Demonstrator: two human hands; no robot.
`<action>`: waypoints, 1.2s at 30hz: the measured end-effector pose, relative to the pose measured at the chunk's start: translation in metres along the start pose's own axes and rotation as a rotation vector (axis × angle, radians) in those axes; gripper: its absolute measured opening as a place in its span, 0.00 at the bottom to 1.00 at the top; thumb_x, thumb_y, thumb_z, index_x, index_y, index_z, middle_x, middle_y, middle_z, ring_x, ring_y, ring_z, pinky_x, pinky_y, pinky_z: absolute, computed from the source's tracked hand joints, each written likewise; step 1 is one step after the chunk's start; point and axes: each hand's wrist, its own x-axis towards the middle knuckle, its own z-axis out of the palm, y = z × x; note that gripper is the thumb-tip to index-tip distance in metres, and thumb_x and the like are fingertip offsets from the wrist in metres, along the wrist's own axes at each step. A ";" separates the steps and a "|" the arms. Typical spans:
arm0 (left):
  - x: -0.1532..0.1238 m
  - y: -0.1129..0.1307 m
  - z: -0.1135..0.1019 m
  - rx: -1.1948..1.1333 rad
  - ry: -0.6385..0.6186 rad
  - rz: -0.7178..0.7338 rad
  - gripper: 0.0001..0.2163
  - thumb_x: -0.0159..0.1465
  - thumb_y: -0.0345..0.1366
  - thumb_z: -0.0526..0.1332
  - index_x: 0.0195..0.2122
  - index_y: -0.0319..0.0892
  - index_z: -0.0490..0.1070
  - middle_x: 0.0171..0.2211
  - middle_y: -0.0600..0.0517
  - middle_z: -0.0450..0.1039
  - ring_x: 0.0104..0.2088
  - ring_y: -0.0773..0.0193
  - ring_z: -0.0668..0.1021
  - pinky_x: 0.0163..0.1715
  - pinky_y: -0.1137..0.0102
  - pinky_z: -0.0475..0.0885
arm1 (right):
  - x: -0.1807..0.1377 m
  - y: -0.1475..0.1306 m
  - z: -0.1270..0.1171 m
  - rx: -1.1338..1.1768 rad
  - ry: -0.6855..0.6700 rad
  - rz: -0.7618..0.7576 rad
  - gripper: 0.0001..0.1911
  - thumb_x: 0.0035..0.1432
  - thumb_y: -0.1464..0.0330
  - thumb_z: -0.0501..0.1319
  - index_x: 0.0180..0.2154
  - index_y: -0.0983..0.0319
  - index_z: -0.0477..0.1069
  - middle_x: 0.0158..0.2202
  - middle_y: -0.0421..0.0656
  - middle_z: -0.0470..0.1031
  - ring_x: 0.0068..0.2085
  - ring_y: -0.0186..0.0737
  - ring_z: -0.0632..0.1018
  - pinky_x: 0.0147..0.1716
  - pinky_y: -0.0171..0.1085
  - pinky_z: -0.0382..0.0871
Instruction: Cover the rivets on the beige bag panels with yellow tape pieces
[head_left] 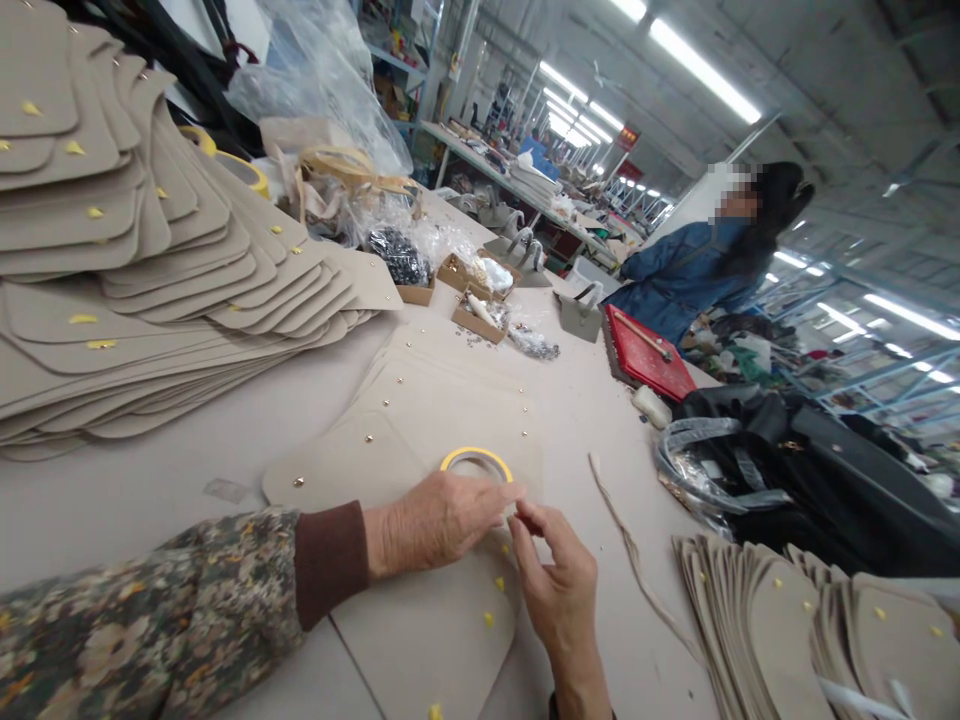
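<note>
My left hand (439, 520) is closed round a roll of yellow tape (477, 462), which rests on a beige leather panel (420, 420) with small gold studs. My right hand (559, 590) is just beside it, thumb and forefinger pinched together at the roll's edge on something too small to make out. Both hands lie over another beige panel (427, 640) bearing small yellow stickers. My left sleeve is floral with a brown cuff.
A tall stack of beige panels (135, 250) fills the left. More panels (810, 630) fan out at the lower right beside a black bag (810, 470). Small cardboard boxes of hardware (480, 300), a red tray (649, 355) and a person in blue (697, 265) are beyond.
</note>
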 end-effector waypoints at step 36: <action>0.009 -0.005 0.006 0.341 -0.199 -0.106 0.04 0.69 0.29 0.57 0.36 0.42 0.67 0.33 0.48 0.70 0.34 0.56 0.71 0.30 0.63 0.66 | 0.031 0.045 0.014 0.099 -0.076 0.654 0.20 0.51 0.52 0.66 0.28 0.64 0.77 0.20 0.40 0.73 0.21 0.36 0.72 0.19 0.32 0.71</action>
